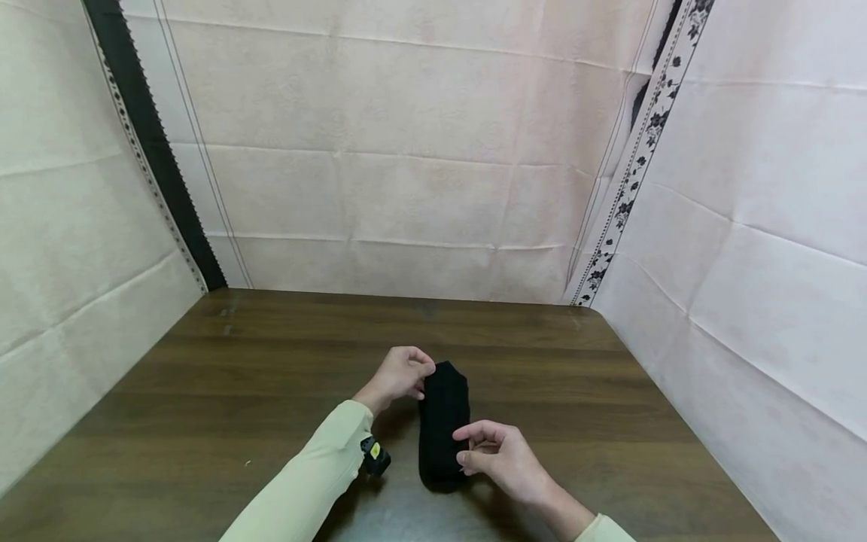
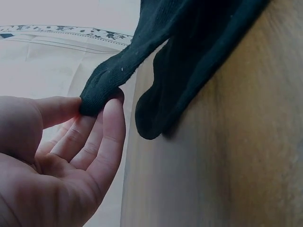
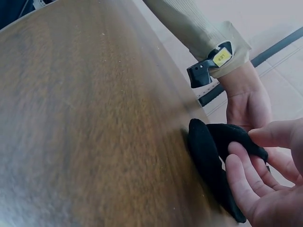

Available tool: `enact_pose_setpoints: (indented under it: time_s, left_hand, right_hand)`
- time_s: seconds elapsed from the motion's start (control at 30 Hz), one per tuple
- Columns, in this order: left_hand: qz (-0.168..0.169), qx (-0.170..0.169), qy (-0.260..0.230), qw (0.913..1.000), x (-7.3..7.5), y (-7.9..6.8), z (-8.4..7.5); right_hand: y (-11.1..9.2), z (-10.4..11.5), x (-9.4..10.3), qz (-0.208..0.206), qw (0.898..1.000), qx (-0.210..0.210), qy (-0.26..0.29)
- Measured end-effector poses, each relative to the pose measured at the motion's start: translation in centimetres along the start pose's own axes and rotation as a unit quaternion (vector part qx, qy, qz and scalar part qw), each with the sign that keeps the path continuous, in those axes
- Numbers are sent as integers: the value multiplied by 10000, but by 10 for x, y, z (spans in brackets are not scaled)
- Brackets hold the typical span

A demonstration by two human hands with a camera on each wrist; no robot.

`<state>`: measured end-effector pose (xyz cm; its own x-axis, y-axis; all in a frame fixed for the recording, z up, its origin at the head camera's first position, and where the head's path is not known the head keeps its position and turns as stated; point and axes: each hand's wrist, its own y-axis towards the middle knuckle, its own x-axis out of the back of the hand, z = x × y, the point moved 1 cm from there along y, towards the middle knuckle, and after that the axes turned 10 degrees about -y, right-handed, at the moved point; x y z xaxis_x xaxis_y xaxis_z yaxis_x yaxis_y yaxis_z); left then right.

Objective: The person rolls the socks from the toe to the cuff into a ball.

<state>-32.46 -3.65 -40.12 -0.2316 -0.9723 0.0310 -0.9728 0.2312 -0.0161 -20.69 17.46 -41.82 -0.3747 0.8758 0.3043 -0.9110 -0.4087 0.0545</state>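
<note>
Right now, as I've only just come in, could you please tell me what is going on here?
A person is handling a black sock-like cloth on a wooden table with both bare hands. The left hand pinches its far end, and the right hand pinches its near right edge. An upper layer is raised away from the layer beneath, which lies on the table.

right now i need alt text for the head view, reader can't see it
The left hand pinches the far left corner of a black cloth on a wooden table, while the right hand pinches its near right edge. Creased pale sheets hang behind and beside.
</note>
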Motion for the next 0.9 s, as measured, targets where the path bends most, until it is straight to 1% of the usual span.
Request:
enact_pose_setpoints:
  time_s: [0.17, 0.43, 0.6, 0.7, 0.9]
  left_hand:
    - [21, 87, 16, 10000, -1, 2, 2]
    - [-64, 193, 173, 9996, -2, 1, 5]
    - [-98, 246, 175, 9995, -3, 0, 7]
    - [-156, 333, 180, 9992, -3, 0, 9]
    - [-202, 389, 369, 9984, -2, 0, 13]
  right_hand:
    - [0, -3, 1, 44, 10000, -16, -18]
    - [0, -7, 1, 114, 9998, 22, -162]
    - [0, -9, 2, 78, 9991, 80, -409]
    - [0, -10, 2, 65, 9982, 140, -587]
    - [0, -13, 3, 242, 9972, 123, -691]
